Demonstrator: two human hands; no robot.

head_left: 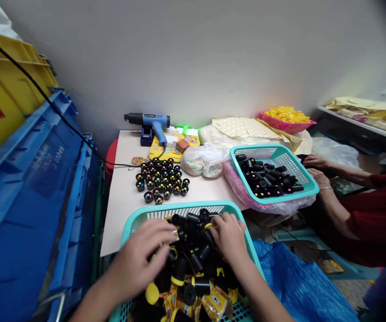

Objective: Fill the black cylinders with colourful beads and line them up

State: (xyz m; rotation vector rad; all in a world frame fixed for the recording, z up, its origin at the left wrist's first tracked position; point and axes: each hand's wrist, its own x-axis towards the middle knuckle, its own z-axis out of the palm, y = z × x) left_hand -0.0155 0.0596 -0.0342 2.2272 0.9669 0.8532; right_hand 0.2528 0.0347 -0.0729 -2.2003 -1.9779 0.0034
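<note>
A turquoise basket (182, 206) right in front of me holds many black cylinders (201, 285), some with yellow rims, along with small yellow printed packets (215, 304). Over its left part is my left hand (144, 250), blurred, its fingers bent around something I cannot make out; a small shiny packet shows at the fingertips. My right hand (229, 235) reaches into the right part of the basket, fingers curled at a black piece with a yellow rim (208, 226). Beyond the basket, many small black cups (159, 179) with coloured dots stand on the white table (119, 223).
A blue heat gun (156, 123) stands at the back of the table near plastic bags (199, 158). To the right, another turquoise basket (289, 156) holds black cylinders, with a co-worker's hands (317, 172) beside it. Blue crates (18, 192) line the left; a black cable (62, 117) crosses there.
</note>
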